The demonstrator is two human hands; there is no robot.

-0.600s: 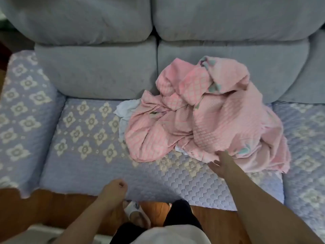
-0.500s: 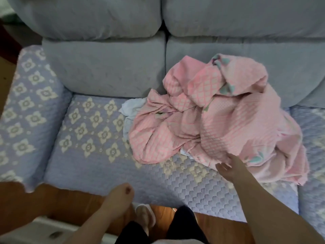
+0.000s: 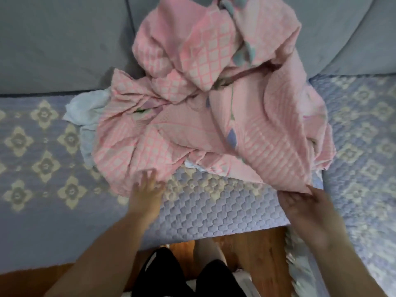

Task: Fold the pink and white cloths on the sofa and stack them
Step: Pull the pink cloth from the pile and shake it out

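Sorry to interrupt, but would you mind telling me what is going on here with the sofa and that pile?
A person is starting on a crumpled pink cloth heaped on the sofa. The right hand touches its lower right edge, and the left hand, fingers spread, reaches its lower left edge. A white cloth pokes out from under the heap on the left. Nothing is folded or stacked yet.

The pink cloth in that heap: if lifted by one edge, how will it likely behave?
The pink cloth lies in deep soft folds, so it will probably drape and sag, not hold shape. Its bulk suggests trailing length. It overlaps the white cloth, which may drag along.
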